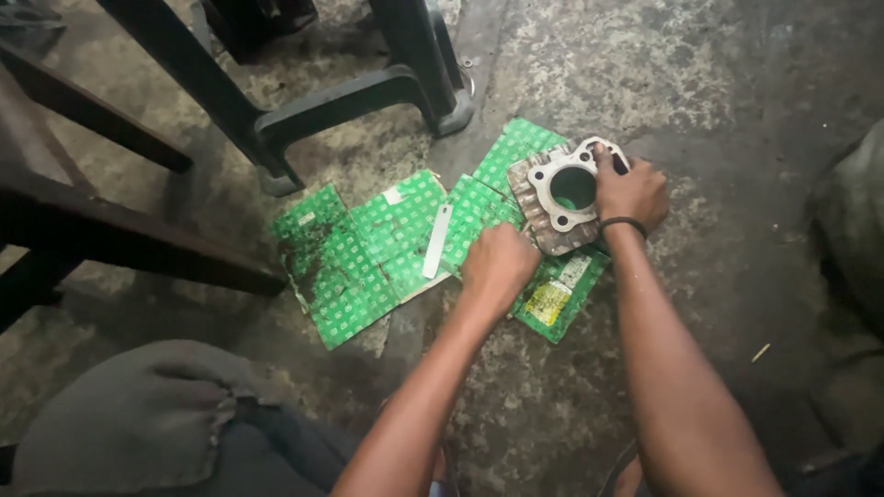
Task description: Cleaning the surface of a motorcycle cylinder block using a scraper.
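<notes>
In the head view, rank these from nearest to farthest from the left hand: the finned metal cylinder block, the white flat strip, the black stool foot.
From the left hand:
1. Finned metal cylinder block, just up-right, almost touching.
2. White flat strip, just left on the green cardboard.
3. Black stool foot, farther up, on the concrete floor.

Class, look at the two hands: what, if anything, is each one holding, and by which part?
The right hand grips the grey finned metal cylinder block by its far right corner. The left hand is closed beside the block's near edge; what it holds cannot be told.

Right hand (pixel 631 191) grips finned engine cylinder (pixel 562 196) on green cardboard (pixel 368 248).
</notes>
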